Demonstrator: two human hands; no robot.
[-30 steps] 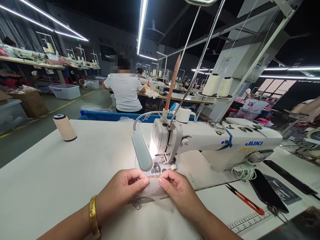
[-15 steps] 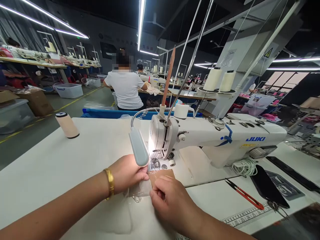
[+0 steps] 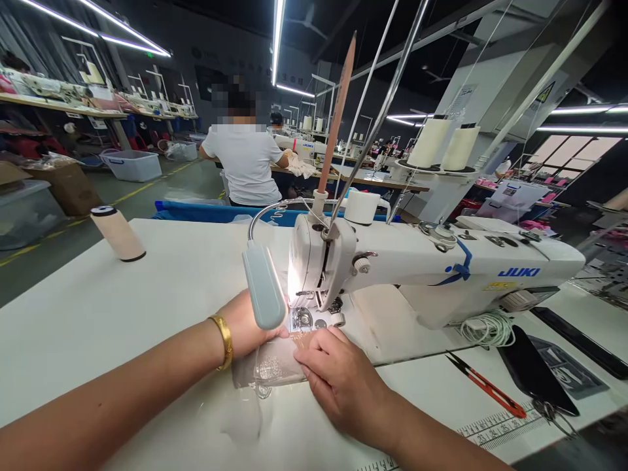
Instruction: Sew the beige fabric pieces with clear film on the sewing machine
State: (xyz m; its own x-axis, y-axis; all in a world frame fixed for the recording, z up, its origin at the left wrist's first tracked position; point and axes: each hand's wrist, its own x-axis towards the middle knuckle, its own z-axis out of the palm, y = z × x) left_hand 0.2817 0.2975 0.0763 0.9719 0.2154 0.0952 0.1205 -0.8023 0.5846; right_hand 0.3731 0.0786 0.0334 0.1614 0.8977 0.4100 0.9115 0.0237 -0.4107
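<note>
A white sewing machine [image 3: 392, 255] stands on the white table, its lamp [image 3: 265, 288] lit beside the needle area. Just in front of the needle plate [image 3: 301, 318] lies a thin, sheer brownish piece [image 3: 277, 360] with a shiny, clear-looking surface. My left hand [image 3: 245, 324], with a gold bangle at the wrist, reaches behind the lamp; its fingertips press together at the piece's back left edge. My right hand [image 3: 338, 369] has its fingers bent and closed on the right edge of the piece, near my left fingertips.
A thread cone [image 3: 118, 234] stands at the table's back left. Red-handled snips [image 3: 488, 386], a black phone [image 3: 534, 369], a ruler scale [image 3: 495, 428] and a coiled cable [image 3: 488, 328] lie at the right. Beyond the table sits a person [image 3: 245, 160] in a white shirt.
My right hand has moved up toward the needle area and my left fingertips. More of the sheer piece shows between the hands, and less of its tan part. The view has shifted slightly.
</note>
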